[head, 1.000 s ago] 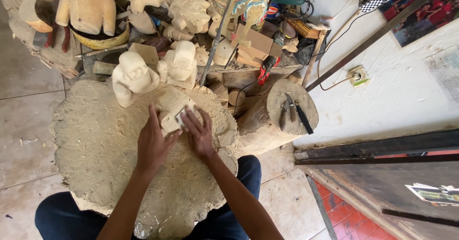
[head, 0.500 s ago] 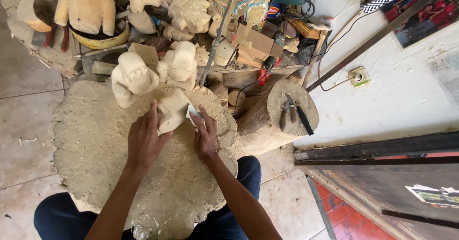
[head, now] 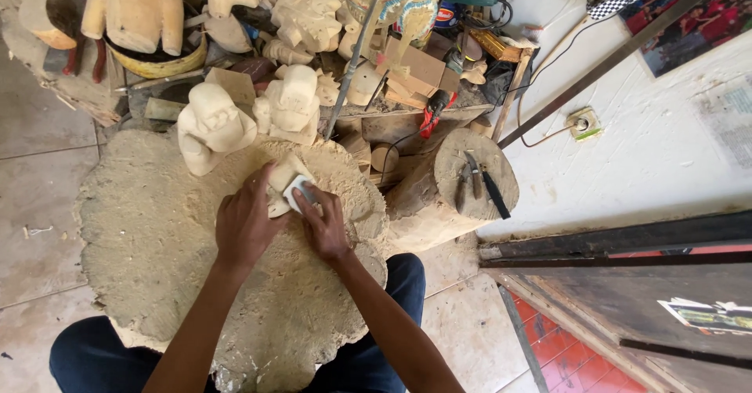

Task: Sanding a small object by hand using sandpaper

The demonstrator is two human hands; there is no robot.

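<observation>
- Cardboard box (head: 413,66): plain brown, rectangular, tilted among clutter behind the work block, upper centre.
- Printed picture (head: 689,17): framed, red and dark tones, on white wall, top right corner.
- Paper sheet (head: 728,115): pale, faintly printed, stuck flat to wall, right edge.
- Printed leaflet (head: 709,315): white with coloured patches, lying on dark boards, lower right.

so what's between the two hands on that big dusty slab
In the head view, a small pale wooden carving sits between the left hand and right hand, with a small whitish pad pressed to it by the right fingers.
</observation>
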